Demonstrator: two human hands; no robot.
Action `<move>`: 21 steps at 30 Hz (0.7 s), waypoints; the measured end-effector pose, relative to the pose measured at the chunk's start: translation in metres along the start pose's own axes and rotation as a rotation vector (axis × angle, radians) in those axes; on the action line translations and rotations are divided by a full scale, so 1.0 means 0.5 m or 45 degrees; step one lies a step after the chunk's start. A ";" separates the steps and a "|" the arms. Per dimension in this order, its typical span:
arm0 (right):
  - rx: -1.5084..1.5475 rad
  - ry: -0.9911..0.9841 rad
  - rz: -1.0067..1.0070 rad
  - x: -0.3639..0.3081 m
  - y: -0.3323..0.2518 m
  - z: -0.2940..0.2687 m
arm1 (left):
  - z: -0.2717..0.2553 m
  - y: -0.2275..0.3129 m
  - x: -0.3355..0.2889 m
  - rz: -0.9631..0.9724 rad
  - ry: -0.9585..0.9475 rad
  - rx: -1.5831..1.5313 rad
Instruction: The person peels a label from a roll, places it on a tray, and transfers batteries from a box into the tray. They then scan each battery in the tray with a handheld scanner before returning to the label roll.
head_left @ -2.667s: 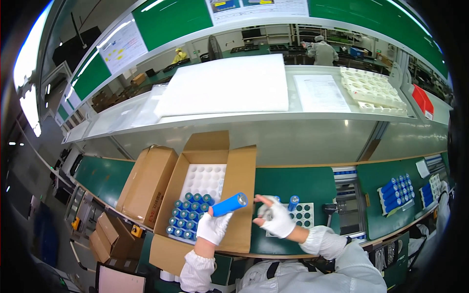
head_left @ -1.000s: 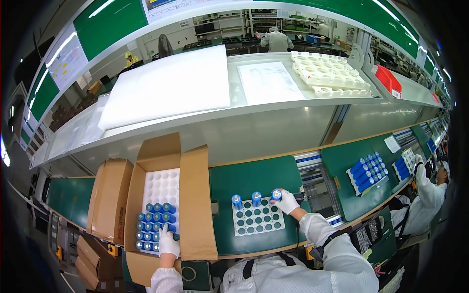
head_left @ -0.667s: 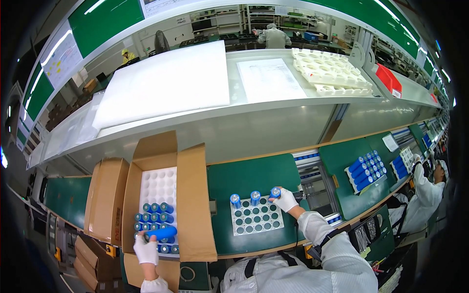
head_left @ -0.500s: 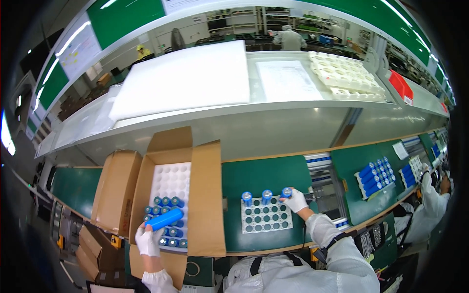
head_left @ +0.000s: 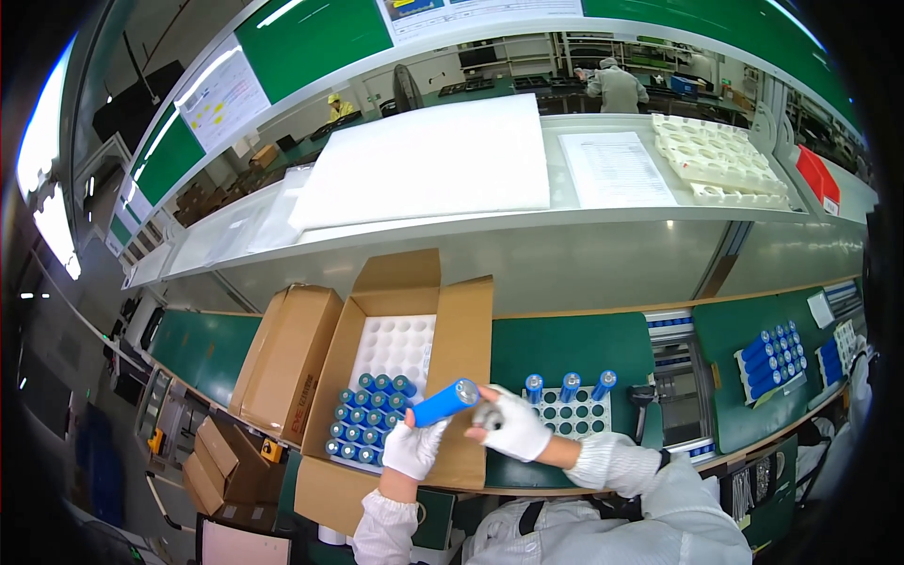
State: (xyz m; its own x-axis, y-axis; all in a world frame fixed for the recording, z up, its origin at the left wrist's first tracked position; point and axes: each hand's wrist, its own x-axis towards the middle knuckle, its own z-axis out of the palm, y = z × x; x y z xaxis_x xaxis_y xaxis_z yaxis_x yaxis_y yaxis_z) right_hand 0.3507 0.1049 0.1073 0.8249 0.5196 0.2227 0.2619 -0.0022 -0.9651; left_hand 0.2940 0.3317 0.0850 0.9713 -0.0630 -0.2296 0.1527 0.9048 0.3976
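My left hand, in a white glove with bare fingertips, is closed around a blue cylindrical battery cell. The cell is tilted, its metal end toward the upper right. Close to that end, my right hand has its thumb and fingers apart; a greyish patch between them is unclear. Below the held cell, an open cardboard box holds a white foam tray with several upright cells. To the right, three blue cells stand along the far row of a white holed holder.
A closed carton stands left of the open box. A dark handheld tool lies right of the holder. Further right, more blue cells sit in a holder. A shelf with foam sheet, paper and white trays runs above.
My left hand has brought the cell rightward and turned its end up. My right hand has left the third cell standing in the holder and moved toward the held cell. The view has shifted.
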 end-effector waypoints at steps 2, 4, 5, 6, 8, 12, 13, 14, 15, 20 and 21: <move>0.114 0.173 -0.162 0.029 -0.011 0.038 | 0.007 -0.018 0.002 0.010 0.008 0.021; 0.229 0.136 -0.161 0.031 -0.005 0.038 | 0.014 -0.028 -0.002 -0.144 -0.013 -0.097; 0.343 0.102 -0.158 0.030 -0.002 0.036 | 0.001 -0.028 0.006 -0.207 -0.021 -0.019; 0.379 0.010 -0.146 0.024 -0.020 0.018 | 0.008 -0.020 -0.002 -0.185 -0.005 -0.033; 0.413 0.108 -0.041 -0.003 -0.006 -0.003 | 0.025 0.007 -0.010 -0.081 0.090 0.759; 0.451 0.581 -0.053 -0.064 0.069 -0.050 | -0.071 0.095 0.013 0.834 0.627 2.149; 0.341 0.659 -0.025 -0.080 0.106 -0.066 | -0.083 0.105 0.004 0.829 0.634 2.147; 0.222 0.739 0.002 -0.096 0.136 -0.079 | -0.090 0.110 -0.006 0.691 0.515 2.513; 0.109 0.810 0.049 -0.109 0.167 -0.085 | -0.098 0.113 -0.015 0.533 0.372 2.869; -0.581 0.790 0.267 -0.143 0.334 -0.097 | -0.066 0.069 -0.054 -0.542 0.457 3.331; -0.633 0.768 0.316 -0.136 0.339 -0.090 | -0.059 0.072 -0.058 -0.596 0.530 3.277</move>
State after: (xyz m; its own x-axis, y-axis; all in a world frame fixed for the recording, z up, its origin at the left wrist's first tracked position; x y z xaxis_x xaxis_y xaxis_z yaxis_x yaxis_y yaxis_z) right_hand 0.3617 0.0308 -0.0653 0.9785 -0.0943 0.1833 0.1109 -0.5089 -0.8536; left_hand 0.2660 0.3785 0.0796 0.8278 0.2949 -0.4774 0.3069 -0.9502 -0.0547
